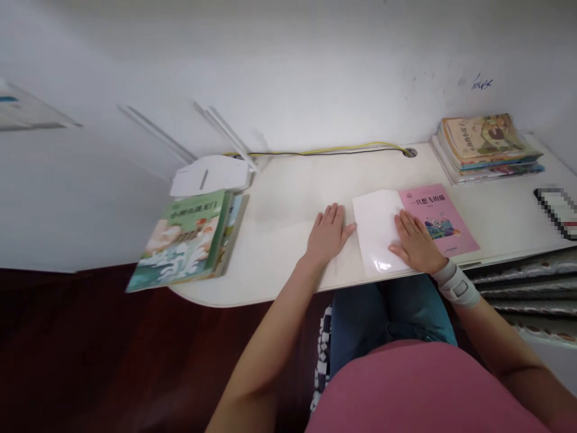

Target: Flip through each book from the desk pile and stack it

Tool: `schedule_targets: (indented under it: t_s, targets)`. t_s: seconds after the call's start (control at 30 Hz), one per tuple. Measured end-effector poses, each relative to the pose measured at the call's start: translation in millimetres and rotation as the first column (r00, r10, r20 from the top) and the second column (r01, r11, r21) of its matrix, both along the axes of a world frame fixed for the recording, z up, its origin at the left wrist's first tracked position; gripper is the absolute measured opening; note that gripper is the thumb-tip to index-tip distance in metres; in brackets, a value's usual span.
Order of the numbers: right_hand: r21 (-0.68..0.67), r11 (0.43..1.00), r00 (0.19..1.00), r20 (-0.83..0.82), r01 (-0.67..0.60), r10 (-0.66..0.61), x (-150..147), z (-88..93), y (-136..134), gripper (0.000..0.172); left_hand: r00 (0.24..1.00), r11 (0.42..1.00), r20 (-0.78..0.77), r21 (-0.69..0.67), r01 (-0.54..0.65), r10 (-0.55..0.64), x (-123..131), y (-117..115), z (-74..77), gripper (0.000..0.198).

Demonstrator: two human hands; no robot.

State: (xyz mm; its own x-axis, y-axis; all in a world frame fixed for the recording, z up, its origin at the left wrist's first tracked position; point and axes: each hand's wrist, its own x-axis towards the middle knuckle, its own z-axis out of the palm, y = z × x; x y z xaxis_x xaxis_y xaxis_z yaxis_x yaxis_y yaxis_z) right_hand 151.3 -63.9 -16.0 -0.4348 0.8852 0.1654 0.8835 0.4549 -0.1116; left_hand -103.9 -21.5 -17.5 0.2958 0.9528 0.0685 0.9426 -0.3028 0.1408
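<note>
A pink picture book lies on the white desk, with a glossy white sheet lying partly over its left side. My right hand rests flat on the seam between the sheet and the book, fingers stretched out; a grey band is on its wrist. My left hand lies flat and open on the bare desk just left of the sheet, its thumb nearly touching the sheet's edge.
A stack of books with a green cover overhangs the desk's left end, beside a white router with antennas. Another book pile sits at the back right. A phone lies far right. A yellow cable runs along the wall.
</note>
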Motion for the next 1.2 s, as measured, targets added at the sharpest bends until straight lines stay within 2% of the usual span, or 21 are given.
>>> schedule_targets:
  t_s: [0.2, 0.3, 0.43, 0.53, 0.73, 0.8, 0.93, 1.03, 1.2]
  targets:
    - [0.05, 0.999, 0.997, 0.072, -0.005, 0.001, -5, 4.1, -2, 0.086, 0.991, 0.999, 0.13, 0.042, -0.013, 0.007, 2, -2, 6.4, 0.071]
    - [0.087, 0.996, 0.997, 0.082, -0.004, -0.003, -8, 2.8, -3, 0.083, 0.972, 0.991, 0.217, 0.075, -0.112, 0.093, 5, -4, 14.1, 0.061]
    - [0.098, 0.995, 0.998, 0.056, 0.005, -0.011, -11, 0.7, -4, 0.075, 0.922, 0.967, 0.32, 0.056, -0.247, 0.217, 7, -7, 21.0, 0.055]
    - [0.068, 0.998, 1.0, -0.013, 0.01, -0.009, -8, 0.3, -1, 0.072, 0.896, 0.949, 0.344, 0.039, -0.313, 0.281, 7, -14, 22.4, 0.055]
    - [0.035, 0.999, 0.948, -0.318, 0.036, -0.023, 16, -5.1, -1, 0.065, 0.839, 0.92, 0.402, -0.025, -0.39, 0.367, 2, -43, 21.0, 0.054]
    - [0.037, 0.999, 0.955, -0.296, 0.0, 0.011, 23, -6.7, -7, 0.068, 0.799, 0.916, 0.461, -0.088, -0.391, 0.385, 3, -52, 21.8, 0.056]
    - [0.033, 0.997, 0.993, -0.09, -0.074, 0.077, 23, -4.7, -21, 0.086, 0.747, 0.918, 0.533, -0.242, -0.315, 0.397, 5, -66, 24.9, 0.06]
    - [0.045, 0.996, 0.997, 0.006, -0.08, 0.08, 17, -1.5, -25, 0.099, 0.712, 0.926, 0.594, -0.283, -0.25, 0.374, 4, -70, 22.5, 0.058]
    - [0.048, 0.994, 0.994, 0.056, -0.099, 0.096, 15, -1.1, -22, 0.105, 0.56, 0.936, 0.751, -0.302, -0.181, 0.35, -4, -72, 10.4, 0.057]
